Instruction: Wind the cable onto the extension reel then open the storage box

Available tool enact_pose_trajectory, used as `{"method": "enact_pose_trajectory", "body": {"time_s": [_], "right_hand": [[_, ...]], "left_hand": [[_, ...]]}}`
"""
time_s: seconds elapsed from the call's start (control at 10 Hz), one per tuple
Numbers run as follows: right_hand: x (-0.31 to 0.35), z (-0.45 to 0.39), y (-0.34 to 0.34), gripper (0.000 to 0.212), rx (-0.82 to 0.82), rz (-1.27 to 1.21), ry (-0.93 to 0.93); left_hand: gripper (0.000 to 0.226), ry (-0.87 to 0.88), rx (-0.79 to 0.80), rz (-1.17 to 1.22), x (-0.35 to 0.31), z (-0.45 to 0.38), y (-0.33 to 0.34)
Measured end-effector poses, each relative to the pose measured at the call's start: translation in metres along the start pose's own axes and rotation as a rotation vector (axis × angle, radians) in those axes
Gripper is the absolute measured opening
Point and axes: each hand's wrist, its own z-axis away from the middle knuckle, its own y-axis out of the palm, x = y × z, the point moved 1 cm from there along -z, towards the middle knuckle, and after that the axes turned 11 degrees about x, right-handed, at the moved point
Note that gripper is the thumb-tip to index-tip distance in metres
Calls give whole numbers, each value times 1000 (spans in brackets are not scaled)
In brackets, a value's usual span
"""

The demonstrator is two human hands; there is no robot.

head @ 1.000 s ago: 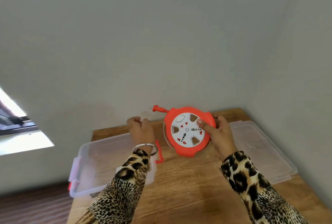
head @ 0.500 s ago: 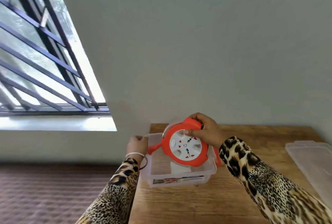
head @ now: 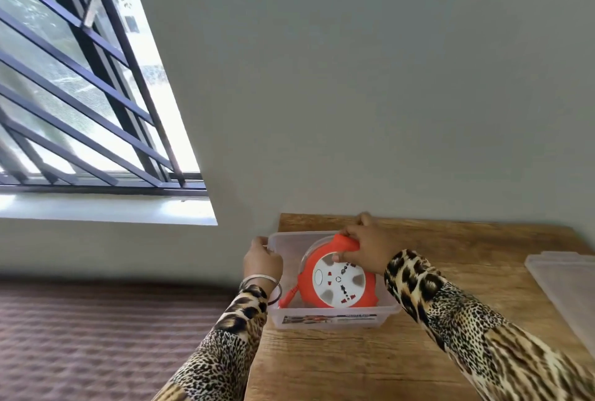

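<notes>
An orange extension reel (head: 338,281) with a white socket face sits tilted inside the clear plastic storage box (head: 325,318) at the table's left end. My right hand (head: 370,246) grips the reel's orange handle at its top. The orange plug (head: 287,295) sticks out at the reel's lower left, inside the box. My left hand (head: 262,260) holds the box's left rim. The box has no lid on it.
The clear lid (head: 566,291) lies on the wooden table (head: 354,365) at the right edge. A grey wall stands just behind the table. A barred window (head: 80,95) is at the left, with brown patterned floor (head: 96,336) below the table's left edge.
My right hand carried the reel from above the table's middle leftward and down into the box. My left hand moved to the box's left rim. The view swung left.
</notes>
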Motion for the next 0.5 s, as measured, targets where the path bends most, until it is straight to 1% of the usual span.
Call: {"method": "enact_pose_trajectory", "body": {"time_s": [0.1,0.2,0.3,0.4,0.5], "right_hand": [[1,2,5,52,-66,104,-4],[-7,14,17,42,-174,3,-43],[-41,39,14,32,-409,-58,73],[-87,69,7,32,-477,33,284],[-150,121,-6,45,-368,122,679]], "left_hand": [[36,-7,8,-74,-4,1,3],[51,64,-65,-429,-19,9,18],[44,415,-68,-567,-50,23,54],[39,650,21,-537,-70,38,90],[39,831,130,-568,-97,56,142]]}}
